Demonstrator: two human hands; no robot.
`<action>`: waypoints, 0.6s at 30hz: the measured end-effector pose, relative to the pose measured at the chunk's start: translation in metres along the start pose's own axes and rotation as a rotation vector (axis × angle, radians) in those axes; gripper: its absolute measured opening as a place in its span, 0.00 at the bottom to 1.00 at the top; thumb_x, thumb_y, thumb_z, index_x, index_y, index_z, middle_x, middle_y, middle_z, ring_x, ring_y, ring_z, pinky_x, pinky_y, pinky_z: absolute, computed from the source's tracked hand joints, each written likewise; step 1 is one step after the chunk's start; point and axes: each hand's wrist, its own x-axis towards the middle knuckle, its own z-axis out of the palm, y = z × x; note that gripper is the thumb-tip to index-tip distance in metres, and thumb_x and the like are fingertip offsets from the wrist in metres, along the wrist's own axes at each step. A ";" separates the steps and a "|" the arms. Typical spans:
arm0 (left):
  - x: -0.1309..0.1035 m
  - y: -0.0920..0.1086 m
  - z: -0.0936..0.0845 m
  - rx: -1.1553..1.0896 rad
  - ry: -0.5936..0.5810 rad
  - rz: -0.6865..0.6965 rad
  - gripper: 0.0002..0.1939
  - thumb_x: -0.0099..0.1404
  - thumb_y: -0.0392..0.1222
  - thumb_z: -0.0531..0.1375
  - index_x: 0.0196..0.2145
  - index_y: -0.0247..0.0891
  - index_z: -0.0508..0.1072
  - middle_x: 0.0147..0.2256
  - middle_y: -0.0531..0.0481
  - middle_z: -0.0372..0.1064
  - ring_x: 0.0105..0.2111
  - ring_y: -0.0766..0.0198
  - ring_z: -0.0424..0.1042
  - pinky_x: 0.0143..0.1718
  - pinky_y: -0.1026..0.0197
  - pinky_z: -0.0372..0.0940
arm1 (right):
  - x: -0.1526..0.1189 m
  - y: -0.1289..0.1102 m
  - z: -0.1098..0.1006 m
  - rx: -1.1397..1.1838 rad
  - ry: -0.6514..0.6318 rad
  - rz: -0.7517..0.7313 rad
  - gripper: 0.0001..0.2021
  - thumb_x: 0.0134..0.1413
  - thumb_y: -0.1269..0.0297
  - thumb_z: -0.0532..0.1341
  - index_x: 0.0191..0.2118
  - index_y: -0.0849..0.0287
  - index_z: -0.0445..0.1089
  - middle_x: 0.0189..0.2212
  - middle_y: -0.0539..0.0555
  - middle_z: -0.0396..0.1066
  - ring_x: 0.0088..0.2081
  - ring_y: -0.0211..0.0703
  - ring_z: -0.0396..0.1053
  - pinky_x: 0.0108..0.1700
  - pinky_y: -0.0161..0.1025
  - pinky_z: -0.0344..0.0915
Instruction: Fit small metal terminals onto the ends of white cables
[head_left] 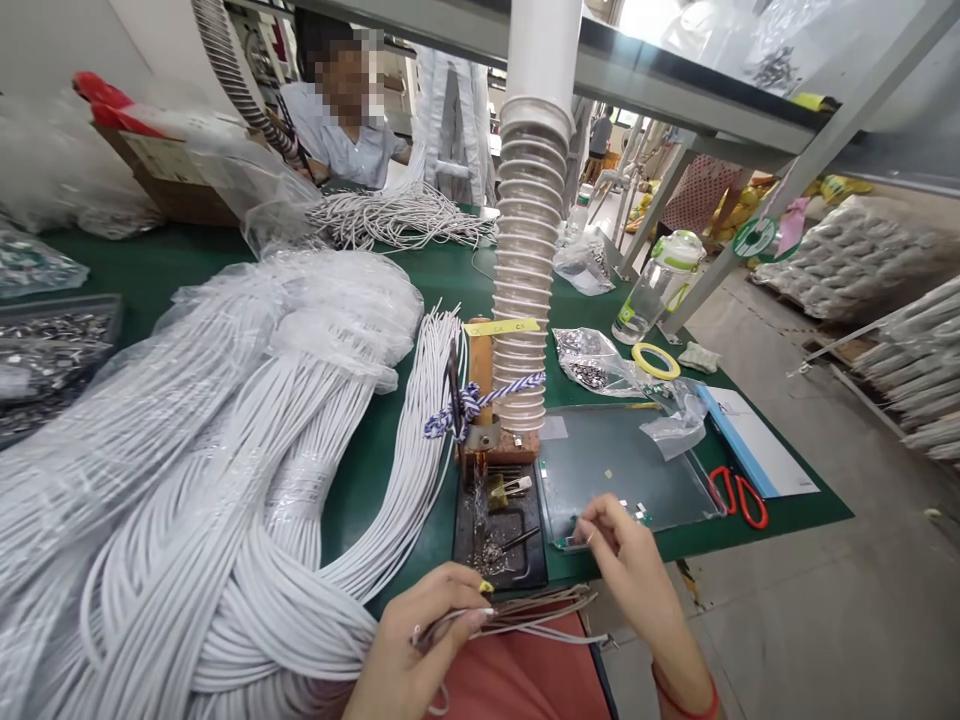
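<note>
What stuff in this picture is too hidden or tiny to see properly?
- Small part under the right hand, head view: fingertips hide it, too small.
- Wire ends in the left hand: fingers cover them.
- White cable bundles: cut off by the left edge, wrapped in plastic.

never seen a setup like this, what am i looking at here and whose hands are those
This is one picture from a camera worn on a person's head, looking down at their own two bare hands at a green workbench. The left hand pinches a bunch of thin wire ends. The right hand reaches to small parts at the edge of a clear tray. Big bundles of white cable fill the left side. In the middle stand a ribbed white hose and a small dark tray of tools. Red-handled scissors, a tape ring and a water bottle lie to the right. Another person sits opposite.
</note>
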 end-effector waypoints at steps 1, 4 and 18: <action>0.000 0.000 0.000 -0.004 0.013 -0.001 0.11 0.66 0.42 0.61 0.28 0.41 0.81 0.33 0.45 0.79 0.34 0.57 0.79 0.37 0.64 0.72 | -0.004 -0.008 0.006 0.147 -0.089 0.034 0.09 0.66 0.63 0.52 0.33 0.55 0.61 0.26 0.51 0.68 0.26 0.44 0.65 0.30 0.37 0.60; 0.000 -0.001 0.002 -0.022 0.058 -0.021 0.10 0.65 0.41 0.62 0.27 0.40 0.80 0.34 0.45 0.79 0.35 0.58 0.79 0.38 0.65 0.71 | -0.013 -0.029 0.028 0.342 -0.197 0.053 0.07 0.61 0.63 0.56 0.31 0.57 0.64 0.26 0.50 0.65 0.27 0.41 0.62 0.30 0.37 0.58; -0.004 -0.003 0.008 -0.116 0.232 -0.068 0.10 0.65 0.41 0.63 0.27 0.38 0.78 0.33 0.45 0.78 0.35 0.57 0.78 0.37 0.64 0.72 | -0.020 -0.037 0.075 0.473 -0.132 0.063 0.06 0.61 0.64 0.58 0.35 0.59 0.69 0.26 0.52 0.71 0.25 0.40 0.64 0.27 0.34 0.59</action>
